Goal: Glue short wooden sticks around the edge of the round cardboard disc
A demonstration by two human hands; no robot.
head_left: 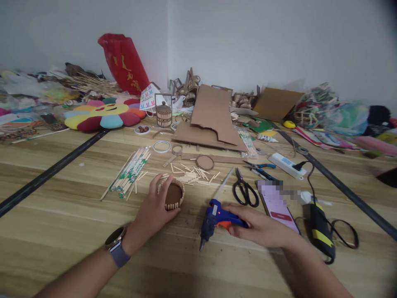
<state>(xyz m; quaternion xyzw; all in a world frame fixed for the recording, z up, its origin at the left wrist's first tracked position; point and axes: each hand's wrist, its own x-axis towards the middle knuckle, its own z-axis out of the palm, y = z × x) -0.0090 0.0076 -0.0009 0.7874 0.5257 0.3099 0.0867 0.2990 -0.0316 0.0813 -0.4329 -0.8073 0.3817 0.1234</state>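
Note:
My left hand (156,205), with a watch on its wrist, has its thumb and fingers curled round the near left side of a small round basket (178,203). The basket has a brown base and a wall of short light sticks, and it rests on the wooden table. In my right hand (254,223) is a blue hot glue gun (214,217) with an orange trigger and a red light. Its nozzle points down toward the table, to the right of the basket and apart from it. Loose short sticks (192,176) lie just beyond the basket.
Black scissors (245,192), blue pliers (262,167), a phone (277,207) and a power strip (287,165) lie at the right. Bagged sticks (132,169) are at the left. Farther back are cardboard sheets (212,111), a lidded basket (163,116) and a flower cushion (108,114).

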